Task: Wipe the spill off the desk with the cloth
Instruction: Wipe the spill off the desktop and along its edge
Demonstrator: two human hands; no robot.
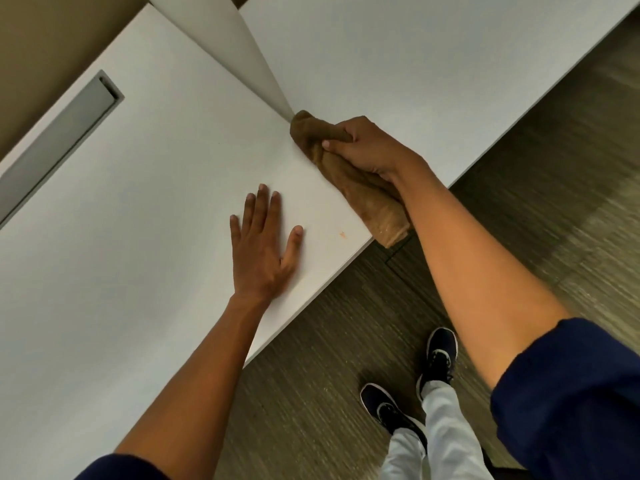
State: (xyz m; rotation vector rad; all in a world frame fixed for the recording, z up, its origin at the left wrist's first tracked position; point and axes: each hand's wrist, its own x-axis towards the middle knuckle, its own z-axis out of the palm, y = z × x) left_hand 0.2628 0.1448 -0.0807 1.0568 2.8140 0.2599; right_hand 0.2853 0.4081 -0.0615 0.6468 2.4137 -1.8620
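The left hand lies flat, palm down, fingers straight and slightly spread, its forearm bare and running back to a rolled dark-blue sleeve. The right hand is further forward, fingers and thumb curled in a tight grip round the cloth, wrist bent, arm nearly straight, its sleeve pushed above the elbow.

floor: striped grey-brown carpet | divider panel: pale, upright between two white tabletops | wall: tan, upper left
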